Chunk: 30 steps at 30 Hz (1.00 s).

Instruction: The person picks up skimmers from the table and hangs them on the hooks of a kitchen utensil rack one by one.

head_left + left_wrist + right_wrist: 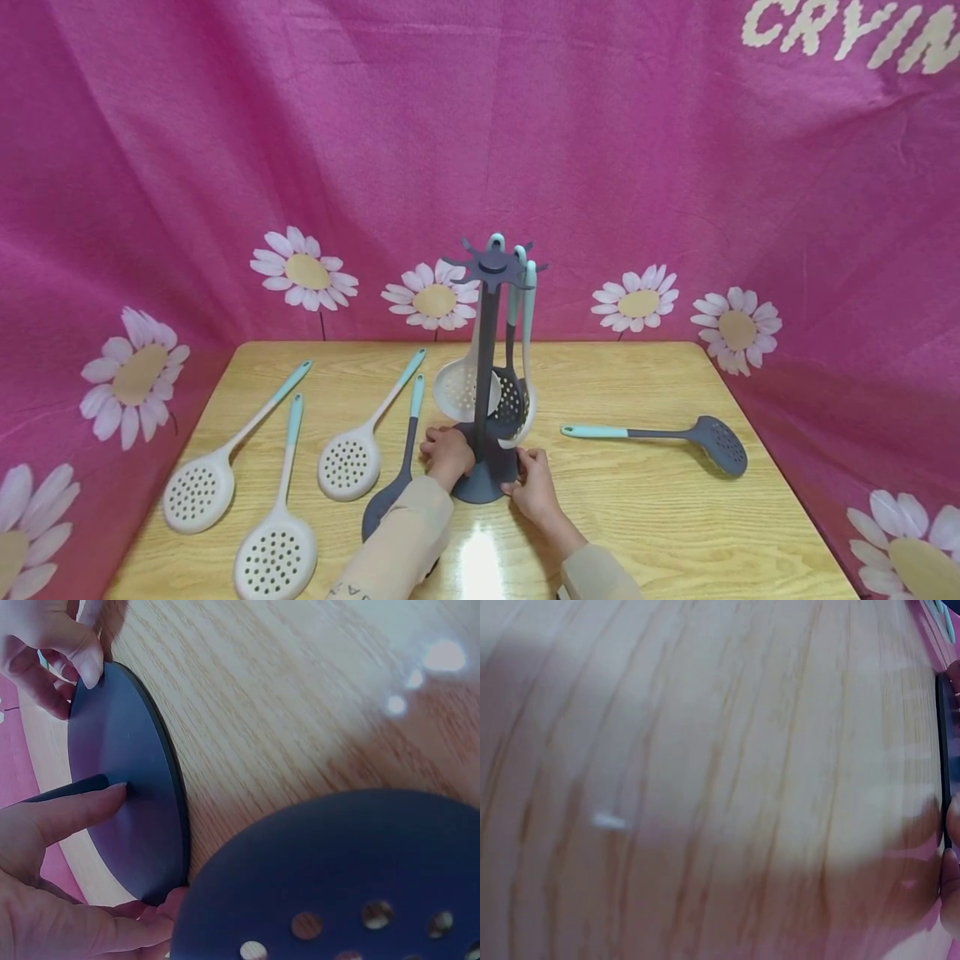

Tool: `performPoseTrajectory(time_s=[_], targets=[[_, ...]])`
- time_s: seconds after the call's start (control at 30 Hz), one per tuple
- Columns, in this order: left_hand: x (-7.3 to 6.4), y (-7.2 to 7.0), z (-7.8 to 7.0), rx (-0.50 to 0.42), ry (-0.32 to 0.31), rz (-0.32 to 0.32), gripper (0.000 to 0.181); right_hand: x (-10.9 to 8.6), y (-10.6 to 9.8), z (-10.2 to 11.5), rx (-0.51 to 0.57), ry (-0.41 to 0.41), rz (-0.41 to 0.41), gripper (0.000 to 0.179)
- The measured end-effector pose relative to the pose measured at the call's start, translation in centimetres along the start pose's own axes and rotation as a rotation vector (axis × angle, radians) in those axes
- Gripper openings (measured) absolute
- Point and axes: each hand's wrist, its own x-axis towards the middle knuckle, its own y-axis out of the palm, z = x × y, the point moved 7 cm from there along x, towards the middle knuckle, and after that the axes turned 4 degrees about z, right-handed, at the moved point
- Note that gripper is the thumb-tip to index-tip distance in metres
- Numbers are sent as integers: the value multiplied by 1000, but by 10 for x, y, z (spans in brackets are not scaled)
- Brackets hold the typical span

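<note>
A dark grey utensil stand stands upright mid-table, its hooked top bearing a white perforated ladle, a dark slotted utensil and another white utensil. My left hand grips the left side of the round base, thumb on top near the post and fingers at the rim. At the opposite side, my right hand pinches the rim between thumb and fingers. The right wrist view catches only the base's edge and some fingertips.
Left of the stand lie three white skimmers with mint handles. A dark skimmer is partly hidden by my left sleeve. Another dark slotted utensil lies right. A pink flowered cloth hangs around the wooden table.
</note>
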Motion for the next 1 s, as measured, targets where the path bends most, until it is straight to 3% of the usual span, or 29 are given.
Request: performPoseTrajectory(time_s=[0.23, 0.4, 0.67, 0.87, 1.0], targets=[[0, -1, 1, -20, -19, -7, 59, 1, 1, 1, 6, -34, 10, 64], [0, -1, 2, -17, -24, -11, 59, 3, 1, -3, 48, -12, 29, 66], [2, 0, 1, 6, -39, -9, 58, 8, 1, -6, 15, -24, 45, 66], [2, 0, -1, 13, -48, -7, 54, 13, -2, -2, 6, -86, 78, 61], [0, 0, -1, 6, -53, -2, 52, 16, -5, 1, -65, -152, 116, 53]])
